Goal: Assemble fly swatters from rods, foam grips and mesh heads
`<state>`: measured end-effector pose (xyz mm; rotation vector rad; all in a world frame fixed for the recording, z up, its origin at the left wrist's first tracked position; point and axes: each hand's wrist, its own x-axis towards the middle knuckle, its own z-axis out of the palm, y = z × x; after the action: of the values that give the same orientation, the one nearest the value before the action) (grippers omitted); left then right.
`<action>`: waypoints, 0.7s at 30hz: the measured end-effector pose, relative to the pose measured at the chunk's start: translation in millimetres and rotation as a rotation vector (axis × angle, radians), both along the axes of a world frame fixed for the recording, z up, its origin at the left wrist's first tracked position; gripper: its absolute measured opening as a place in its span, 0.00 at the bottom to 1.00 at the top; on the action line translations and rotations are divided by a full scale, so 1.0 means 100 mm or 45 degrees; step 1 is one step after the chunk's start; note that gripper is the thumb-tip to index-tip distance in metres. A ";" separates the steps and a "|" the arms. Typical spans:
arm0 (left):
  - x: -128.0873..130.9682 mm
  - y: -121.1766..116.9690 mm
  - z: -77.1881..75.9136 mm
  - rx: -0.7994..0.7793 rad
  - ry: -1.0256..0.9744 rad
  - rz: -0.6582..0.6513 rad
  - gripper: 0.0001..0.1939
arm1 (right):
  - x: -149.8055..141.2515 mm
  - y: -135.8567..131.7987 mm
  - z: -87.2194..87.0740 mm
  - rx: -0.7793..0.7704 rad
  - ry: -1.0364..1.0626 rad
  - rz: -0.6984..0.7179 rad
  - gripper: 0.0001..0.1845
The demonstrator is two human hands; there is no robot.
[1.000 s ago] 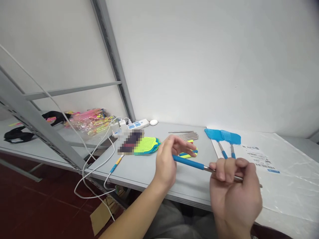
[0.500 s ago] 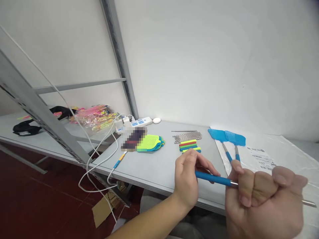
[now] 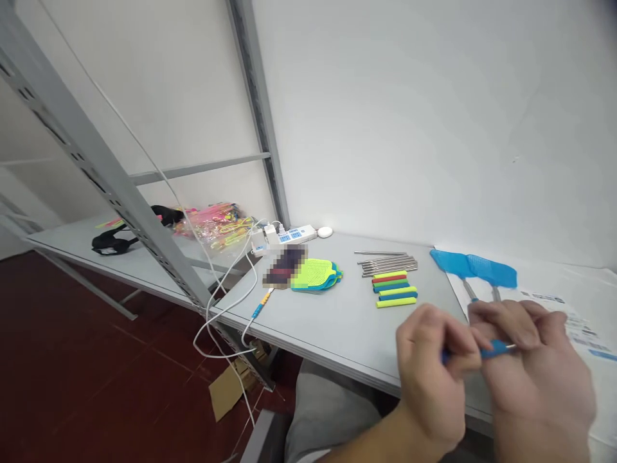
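My left hand (image 3: 429, 366) is closed around a blue tubular handle grip (image 3: 494, 349), most of which its fingers hide. Close beside it, my right hand (image 3: 544, 373) is closed on a thin metal rod (image 3: 511, 346). Only a short bit of bright metal shows where the rod meets the grip's right end. Behind my hands lie two blue fly swatters (image 3: 491, 270), their handles partly covered by my right hand. Several coloured handle grips (image 3: 398, 297) lie in a row on the table, with several loose metal rods (image 3: 390, 265) just behind them.
Yellow-green and blue swatter heads (image 3: 318, 276) are stacked beside a blurred dark object (image 3: 286, 267). A power strip (image 3: 294, 236) with white cables stands at the back. White plastic packaging (image 3: 573, 302) lies under the swatters. A metal shelf post (image 3: 106, 173) rises at left.
My view has turned, shifting the table's contents rightward. My hands are closer together, and my left fingers cover more of the blue grip. The rod end beyond my right hand no longer shows.
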<state>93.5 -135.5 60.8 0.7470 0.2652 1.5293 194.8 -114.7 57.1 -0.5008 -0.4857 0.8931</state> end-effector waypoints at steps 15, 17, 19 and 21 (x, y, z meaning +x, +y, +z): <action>-1.23 -0.02 0.00 -0.186 -0.464 0.541 0.14 | -0.48 -0.39 -0.31 0.025 -2.149 0.381 0.09; -1.23 -0.08 -0.05 -0.223 -0.443 0.588 0.14 | -0.57 -0.43 -0.39 0.100 -2.256 0.347 0.08; -1.22 -0.11 -0.10 -0.276 -0.413 0.611 0.14 | -0.61 -0.46 -0.49 0.185 -2.321 0.267 0.09; -1.20 -0.12 -0.15 -0.324 -0.388 0.617 0.15 | -0.62 -0.46 -0.58 0.262 -2.333 0.157 0.11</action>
<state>-27.0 -147.2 45.5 0.2459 0.4231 1.9937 133.0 -161.2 -1.1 -1.0238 -2.2458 0.2400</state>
